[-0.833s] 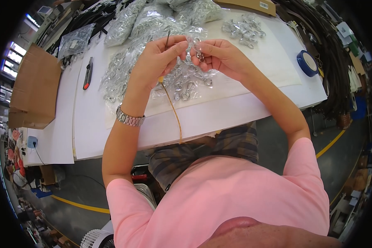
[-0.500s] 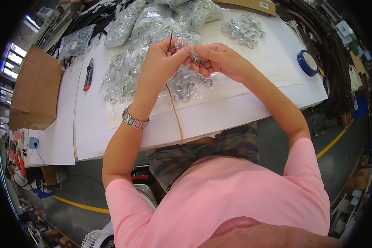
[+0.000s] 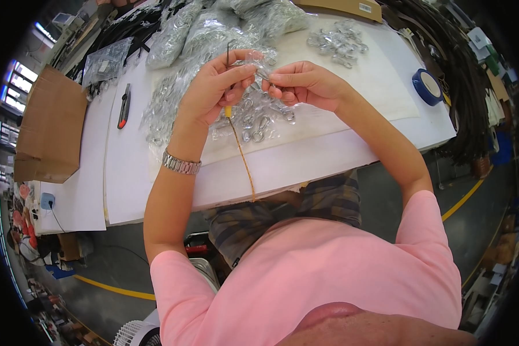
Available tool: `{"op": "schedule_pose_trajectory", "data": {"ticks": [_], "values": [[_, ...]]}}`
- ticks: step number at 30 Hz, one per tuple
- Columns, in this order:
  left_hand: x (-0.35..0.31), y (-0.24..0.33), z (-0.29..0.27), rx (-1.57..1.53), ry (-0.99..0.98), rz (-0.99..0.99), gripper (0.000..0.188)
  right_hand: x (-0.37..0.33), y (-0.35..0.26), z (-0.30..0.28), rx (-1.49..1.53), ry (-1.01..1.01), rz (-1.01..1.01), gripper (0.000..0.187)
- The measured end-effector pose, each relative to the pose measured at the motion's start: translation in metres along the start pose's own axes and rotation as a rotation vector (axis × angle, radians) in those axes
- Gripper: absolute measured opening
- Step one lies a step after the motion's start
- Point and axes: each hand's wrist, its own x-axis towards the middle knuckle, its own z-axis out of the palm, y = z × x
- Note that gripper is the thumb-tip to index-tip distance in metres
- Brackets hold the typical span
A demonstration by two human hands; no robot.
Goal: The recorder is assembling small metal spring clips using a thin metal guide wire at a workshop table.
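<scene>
My left hand (image 3: pixel 216 86) is closed round a thin dark rod-like tool. The rod (image 3: pixel 228 55) sticks up past the fingers, and its yellow end (image 3: pixel 228 111) shows below the palm. From there a yellow-brown cord (image 3: pixel 242 153) runs down to the table's front edge. The left thumb and forefinger also pinch a piece of clear plastic wrap (image 3: pixel 254 56). Close on its right, my right hand (image 3: pixel 308 83) pinches a small shiny metal clasp (image 3: pixel 264 75), partly hidden by fingers. Below both hands lie several plastic-wrapped metal snap hooks (image 3: pixel 259 128).
Clear bags of metal hooks (image 3: pixel 213 34) are heaped at the back. Loose hooks (image 3: pixel 337 43) lie back right, near a blue tape roll (image 3: pixel 427 86). On the left are a utility knife (image 3: pixel 123 106) and a cardboard box (image 3: pixel 52 124). Dark straps (image 3: pixel 444 86) hang at the right.
My left hand has shifted slightly left and turned, so the tool's yellow end now shows. The hands are a little further apart, and the metal clasp shows between them.
</scene>
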Motion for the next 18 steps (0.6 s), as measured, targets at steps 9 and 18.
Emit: {"op": "schedule_pose_trajectory", "data": {"ticks": [9,18], "values": [[0.000,0.009,0.000,0.540,-0.133,0.153,0.040,-0.002,0.001,0.008,-0.406,0.205,-0.199,0.023],[-0.002,-0.008,0.017,0.612,-0.060,0.126,0.037,0.002,0.006,0.012,-0.542,0.313,-0.331,0.022]]}}
